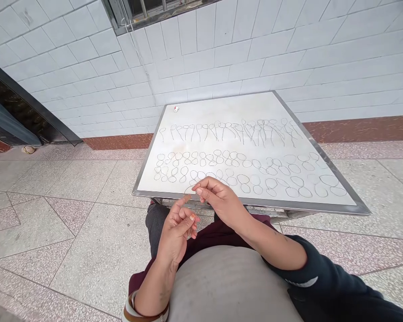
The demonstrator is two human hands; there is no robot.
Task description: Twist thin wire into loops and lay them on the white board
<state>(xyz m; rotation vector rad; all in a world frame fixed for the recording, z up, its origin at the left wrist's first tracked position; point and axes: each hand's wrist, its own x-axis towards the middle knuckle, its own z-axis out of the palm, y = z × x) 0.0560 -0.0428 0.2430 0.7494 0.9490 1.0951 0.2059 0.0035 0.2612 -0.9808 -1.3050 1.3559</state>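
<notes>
My right hand (218,197) is closed in a pinch, thumb against forefinger, just over the near edge of the white board. A thin dark strand (188,188), hard to make out, curves by those fingertips. Below and to the left is my left hand (180,222), its forefinger stretched up toward the right fingertips. The left thumb presses toward the curled fingers; whatever may be between them is hidden. Thin dark loops lie in rows on the board: single loops with tails (223,129) at the back, double loops (221,157) nearer me.
The white board (218,105) has a grey metal rim and stands against a tiled wall (194,62). At its back left corner lies a small red-and-white object (176,108). A barred window (154,11) is above, a doorway (23,98) at the left, speckled floor (97,232) around.
</notes>
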